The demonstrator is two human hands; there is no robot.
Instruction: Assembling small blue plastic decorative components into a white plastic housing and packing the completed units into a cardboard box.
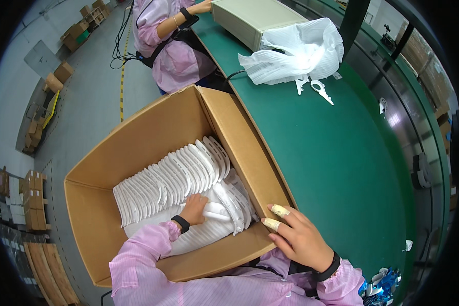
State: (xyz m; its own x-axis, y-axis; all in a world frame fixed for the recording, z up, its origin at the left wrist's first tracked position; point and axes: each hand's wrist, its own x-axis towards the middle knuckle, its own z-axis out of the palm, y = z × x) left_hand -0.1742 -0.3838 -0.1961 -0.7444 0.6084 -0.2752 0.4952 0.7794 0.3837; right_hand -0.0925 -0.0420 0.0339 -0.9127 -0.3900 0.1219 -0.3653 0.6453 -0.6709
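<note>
– where are the white, curved plastic pieces [166, 181] sitting?
– they're standing in a packed row inside the open brown cardboard carton [143, 135], with more leaning by its right edge.
– and the hands?
– the left hand [194, 208] is touching pieces between those groups; i can't tell whether it's pinching one. the right hand [308, 245] is resting its spread fingers near the carton's near right corner.
– farther out?
– a crumpled white wrapping sheet [303, 48] is lying near the far edge of the green worktop [336, 163], touching a beige boxy case [255, 18].
</note>
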